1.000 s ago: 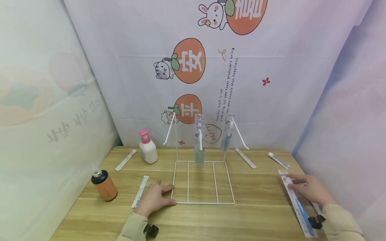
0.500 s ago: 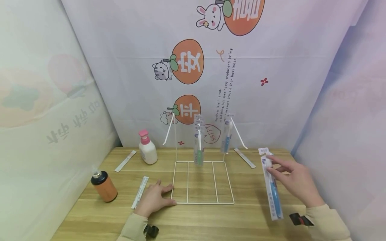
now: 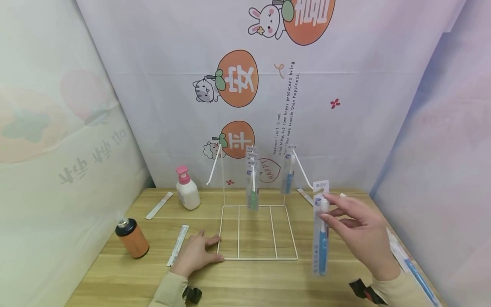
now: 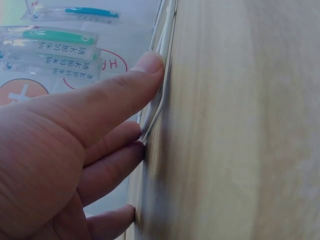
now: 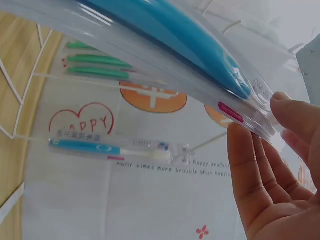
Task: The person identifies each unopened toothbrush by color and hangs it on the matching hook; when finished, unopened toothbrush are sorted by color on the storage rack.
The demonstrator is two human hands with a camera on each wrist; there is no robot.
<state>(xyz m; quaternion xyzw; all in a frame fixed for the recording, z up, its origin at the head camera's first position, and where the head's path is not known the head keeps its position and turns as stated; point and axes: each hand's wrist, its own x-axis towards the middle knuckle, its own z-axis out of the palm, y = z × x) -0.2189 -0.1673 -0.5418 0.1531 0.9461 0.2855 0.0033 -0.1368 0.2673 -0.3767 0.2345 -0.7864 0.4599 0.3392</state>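
My right hand (image 3: pixel 360 230) pinches a blue toothbrush in a clear package (image 3: pixel 321 243) near its top, between thumb and fingers. The package hangs nearly upright, right of the white wire rack (image 3: pixel 264 259), its hanging hole just below the tip of the right hook (image 3: pixel 303 168). Another packaged blue toothbrush (image 5: pixel 110 147) hangs on that hook. Several packaged green toothbrushes (image 3: pixel 253 198) hang on the middle hook, while the left hook (image 3: pixel 215 164) is bare. At the rack's front left corner, my left hand (image 3: pixel 197 253) rests with fingers spread, thumb (image 4: pixel 150 62) against the base wire.
A pink-capped pump bottle (image 3: pixel 188 192) and an orange bottle with a black collar (image 3: pixel 132 238) stand at left. Narrow packages (image 3: pixel 159 205) lie on the wooden table (image 3: pixel 268 281). Another packaged blue toothbrush (image 3: pixel 416 273) lies at the right edge. Printed cloth (image 3: pixel 184 51) hangs behind.
My right hand has lifted the packaged blue toothbrush off the table's right side and carried it left toward the rack, tilting it more upright. My left hand has stayed at the rack's corner.
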